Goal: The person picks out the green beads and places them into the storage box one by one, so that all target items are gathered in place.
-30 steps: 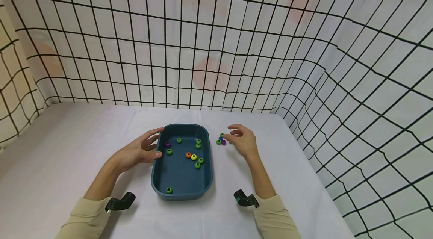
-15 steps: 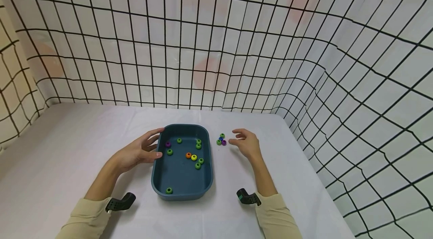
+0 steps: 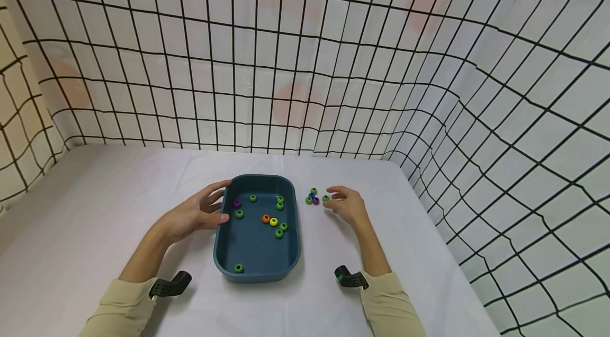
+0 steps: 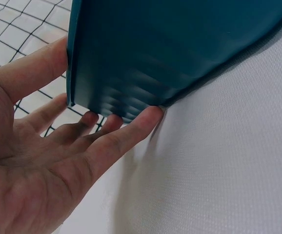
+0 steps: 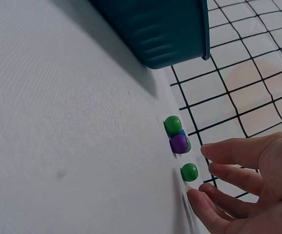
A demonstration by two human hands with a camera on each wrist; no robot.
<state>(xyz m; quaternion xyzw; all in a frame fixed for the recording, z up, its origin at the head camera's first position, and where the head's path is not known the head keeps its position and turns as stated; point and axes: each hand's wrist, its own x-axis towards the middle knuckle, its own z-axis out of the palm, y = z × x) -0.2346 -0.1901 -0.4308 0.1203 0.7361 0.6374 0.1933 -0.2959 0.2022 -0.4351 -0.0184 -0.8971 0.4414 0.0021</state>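
Observation:
The blue tray (image 3: 257, 252) holds several green beads, an orange bead (image 3: 265, 219), a yellow bead (image 3: 274, 222) and a purple one (image 3: 237, 203). The left hand (image 3: 190, 218) touches the tray's left side with fingers spread, fingertips against the outer wall (image 4: 146, 63) in the left wrist view. Right of the tray, green, blue and purple beads (image 3: 316, 201) sit clustered on the cloth. A separate green bead (image 3: 326, 198) lies beside the right hand (image 3: 349, 205); in the right wrist view this bead (image 5: 189, 172) is near its parted fingers, apparently not gripped.
White cloth (image 3: 305, 300) covers the table. Walls with a black grid (image 3: 267, 61) stand behind and at both sides. A dark wrist device (image 3: 170, 285) is on the left sleeve and another (image 3: 350, 277) on the right sleeve.
Compared with one second ago, the right hand is farther right, away from the clustered beads. A separate green bead now shows by its fingers. The left hand and tray have stayed put.

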